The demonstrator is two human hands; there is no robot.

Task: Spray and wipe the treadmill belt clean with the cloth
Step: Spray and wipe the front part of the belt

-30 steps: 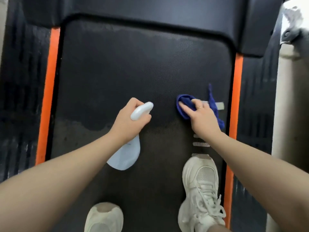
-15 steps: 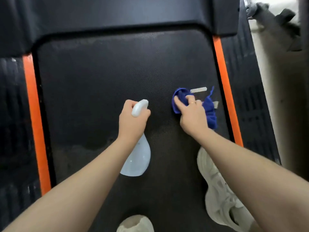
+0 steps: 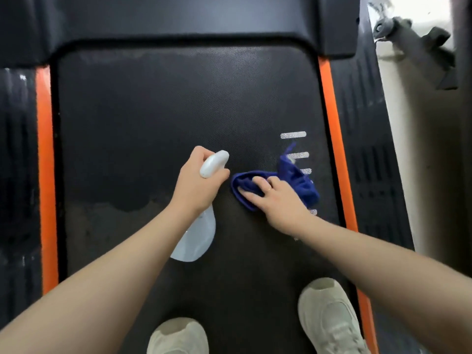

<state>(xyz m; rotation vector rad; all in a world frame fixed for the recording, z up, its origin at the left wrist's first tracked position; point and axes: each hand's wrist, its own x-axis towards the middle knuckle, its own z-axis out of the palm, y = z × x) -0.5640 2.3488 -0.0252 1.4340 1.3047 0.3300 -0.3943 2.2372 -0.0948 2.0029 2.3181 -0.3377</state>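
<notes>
The wide black textured treadmill belt (image 3: 158,118) fills the view between two orange side strips (image 3: 46,175). Standing on the belt's near end are two off-white sneakers (image 3: 329,320). Over the belt's middle, the left hand (image 3: 198,182) curls around a pale translucent spray bottle (image 3: 196,236). Just right of it, the right hand (image 3: 274,198) presses straight fingers on a crumpled blue cloth (image 3: 293,182) lying on the belt.

no readable text, labels, brands or numbers anywhere in view
</notes>
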